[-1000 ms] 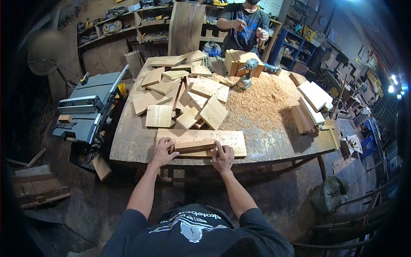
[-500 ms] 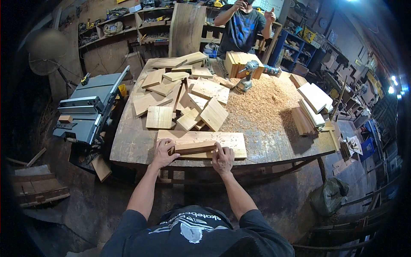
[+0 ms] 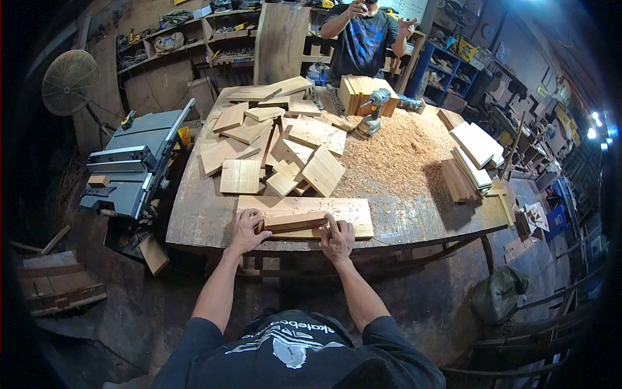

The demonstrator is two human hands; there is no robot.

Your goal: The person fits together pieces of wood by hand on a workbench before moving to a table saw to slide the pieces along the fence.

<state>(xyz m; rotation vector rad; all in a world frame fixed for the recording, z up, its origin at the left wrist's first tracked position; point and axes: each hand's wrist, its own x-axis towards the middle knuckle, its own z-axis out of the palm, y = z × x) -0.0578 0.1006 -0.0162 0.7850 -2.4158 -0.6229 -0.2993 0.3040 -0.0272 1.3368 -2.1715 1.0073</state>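
Wood block point(image 3: 295, 222) is pinched at its ends, L end by L hand point(image 3: 249, 231), R end by R hand point(image 3: 338, 239). It's set on a flat board point(image 3: 357, 215) nr the close edge of the worktop point(image 3: 201, 214). Past that, wood bits point(image 3: 240, 176) are piled up, w/ shavings point(image 3: 405, 152) heaped to the R & a drill point(image 3: 370, 122) stood by them.

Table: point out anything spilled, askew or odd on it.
Loose shavings are heaped across the table beside the drill, like a spill. Left of them, boards lie jumbled at clashing angles. No damage is evident.
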